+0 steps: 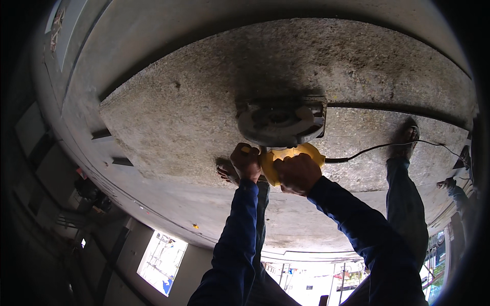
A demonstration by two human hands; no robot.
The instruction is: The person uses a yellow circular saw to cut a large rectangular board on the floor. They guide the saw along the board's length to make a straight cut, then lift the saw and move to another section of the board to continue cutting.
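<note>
A circular saw with a yellow body (304,149) and a dark round blade guard (278,122) rests on a large rough, speckled grey-brown board (189,97). My right hand (297,172) is wrapped round the saw's yellow rear handle. My left hand (246,162) is closed on a grip at the saw's left side, mostly hidden by my fingers. A dark slit (377,106) runs through the board from the saw's right side toward the right edge. The blade's lower part is hidden.
A black cord (367,149) trails from the saw to the right. My feet, the right one (408,137) and the left (224,172), stand on the board. Dark supports (122,161) show under its left edge. At far right, another person's leg (459,196) is partly visible.
</note>
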